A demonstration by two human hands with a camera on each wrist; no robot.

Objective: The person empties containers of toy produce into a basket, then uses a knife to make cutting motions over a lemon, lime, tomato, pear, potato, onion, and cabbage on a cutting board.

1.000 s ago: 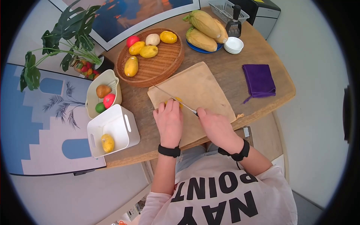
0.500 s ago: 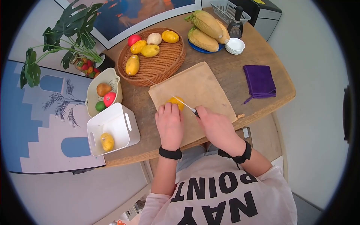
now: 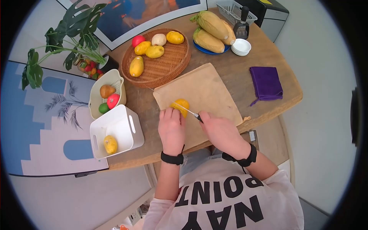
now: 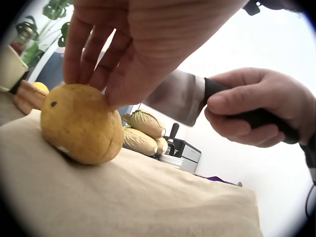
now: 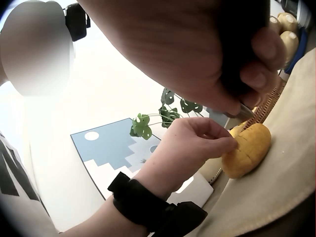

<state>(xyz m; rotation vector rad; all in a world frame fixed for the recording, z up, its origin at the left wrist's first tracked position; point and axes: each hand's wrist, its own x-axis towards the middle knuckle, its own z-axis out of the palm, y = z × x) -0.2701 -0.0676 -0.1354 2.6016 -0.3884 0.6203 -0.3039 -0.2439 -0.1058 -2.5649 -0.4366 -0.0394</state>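
A yellow mango (image 3: 183,105) lies on a beige cloth (image 3: 205,90) in front of the person. The left hand (image 3: 171,129) holds it from the near left side, fingertips and thumb on its top, as the left wrist view shows. Thin dark lines cross the mango's skin (image 5: 248,150) in the right wrist view. The right hand (image 3: 223,132) grips the black handle of a broad-bladed knife (image 4: 177,95). In the head view the blade overlaps the mango; in the left wrist view it is raised behind the left hand, its tip end hidden.
A round wicker tray (image 3: 168,63) with several fruits stands behind the cloth. To the left are a cream basket (image 3: 122,90) with fruit and a white bin (image 3: 132,134) holding one mango. Corn (image 3: 211,25), small white dishes (image 3: 241,46) and a purple cloth (image 3: 266,82) lie right.
One second ago the longer-looking blade stretched past the mango toward the wicker tray and hid much of it. The blade has since drawn back toward the right hand, and more of the mango shows.
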